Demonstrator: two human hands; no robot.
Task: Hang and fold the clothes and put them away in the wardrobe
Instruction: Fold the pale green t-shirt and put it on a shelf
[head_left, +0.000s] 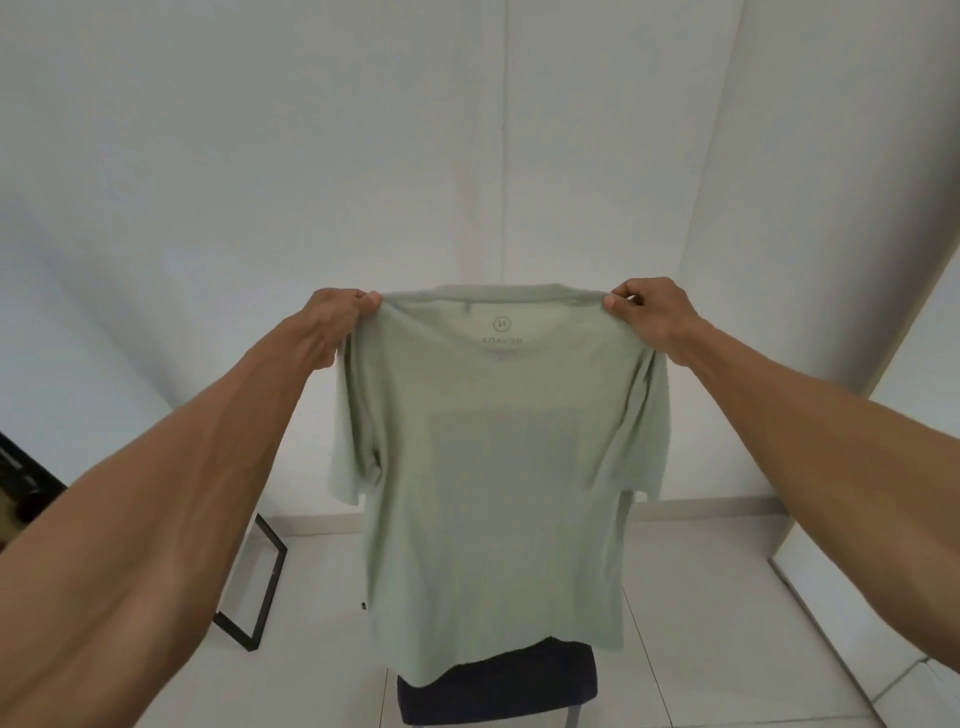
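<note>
Fingers (363, 301) of left hand (332, 322) and right hand (652, 312) pinching pale green T-shirt (493, 467) shoulders, hem above dark, perhaps padded, seat (519, 686)

White walls (260, 156), pale tiled floor (701, 597)

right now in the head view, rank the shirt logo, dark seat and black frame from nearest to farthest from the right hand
1. logo, on the shirt, beside the right hand
2. dark seat, below, on the floor
3. black frame, far lower left
</note>
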